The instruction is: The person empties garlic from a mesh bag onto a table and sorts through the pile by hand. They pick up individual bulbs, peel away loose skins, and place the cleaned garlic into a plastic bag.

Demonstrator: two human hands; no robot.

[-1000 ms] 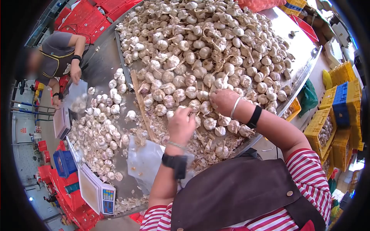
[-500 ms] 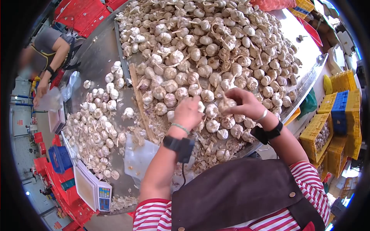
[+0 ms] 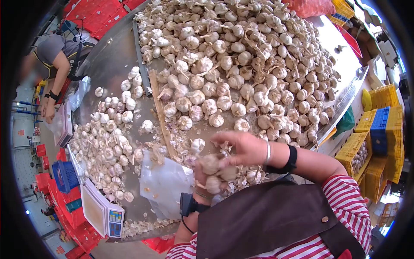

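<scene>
Close to my apron, my left hand [image 3: 200, 176] is partly hidden behind several garlic bulbs [image 3: 213, 184] that it cups. Those bulbs are smeared by motion. My right hand [image 3: 246, 149] reaches in from the right with its fingers and thumb spread apart, the thumb close to the uppermost cupped bulb. A single white garlic bulb [image 3: 197, 146] lies just beyond the left hand. Loose skins and a few bulbs sit under and beside the hands. Past them rises the large heap of garlic [image 3: 235, 82].
A wooden strip [image 3: 160, 116] divides the heap from a pile of whiter bulbs [image 3: 112, 146] on the metal table [image 3: 116, 56]. Left are a scale [image 3: 97, 207] and a plastic sheet [image 3: 166, 181]. Another person's hands [image 3: 48, 108] are by a second scale [image 3: 64, 125]. Yellow crates [image 3: 353, 151] stand right.
Both hands have drawn back from the heap's edge toward my body, bringing several bulbs together in the left hand. My right hand has opened. Bulbs at the heap's front edge are fewer.
</scene>
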